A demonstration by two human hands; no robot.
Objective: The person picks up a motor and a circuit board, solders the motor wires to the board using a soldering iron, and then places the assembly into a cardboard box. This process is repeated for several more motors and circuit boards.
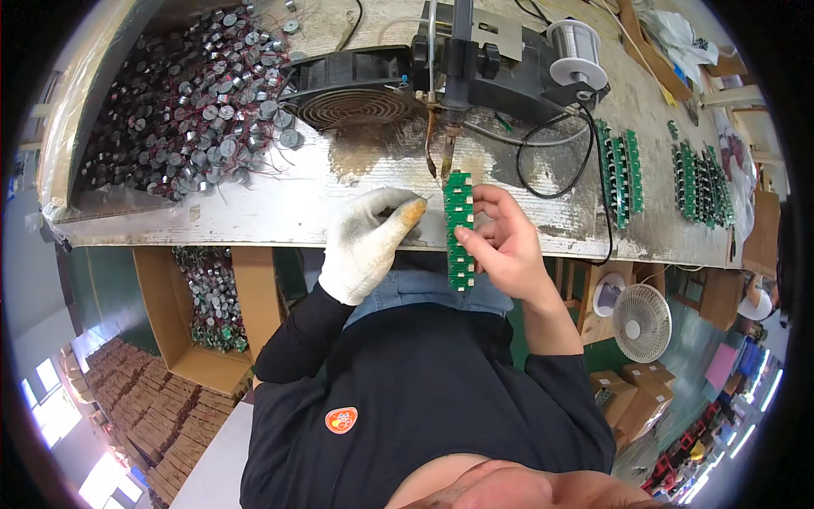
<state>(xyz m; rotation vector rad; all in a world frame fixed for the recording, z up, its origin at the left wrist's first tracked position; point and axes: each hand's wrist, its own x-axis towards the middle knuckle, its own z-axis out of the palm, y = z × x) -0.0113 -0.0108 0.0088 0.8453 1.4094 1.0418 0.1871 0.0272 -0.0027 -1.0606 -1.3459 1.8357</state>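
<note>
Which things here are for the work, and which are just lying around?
Seem part of the work:
Green board strip, held in the bare right hand
Gloved left hand, beside the strip
Soldering iron, tip near the strip
Spool of silver wire
Round metal parts, probably

Seem just lying around:
White fan
Cardboard boxes
Crumpled plastic

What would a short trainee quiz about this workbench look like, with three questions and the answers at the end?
1. Open question: what is the person's bare right hand holding?
2. True or false: the spool of silver-coloured wire sits farther right than the black square-framed fan.
3. Choose one. Heaped toward the left end of the worn, pale bench are:
A) clear glass jars
B) small round silver metal parts with thin red wires
C) yellow plastic cups

Key:
1. A long, narrow green circuit-board strip.
2. True.
3. B.
</note>
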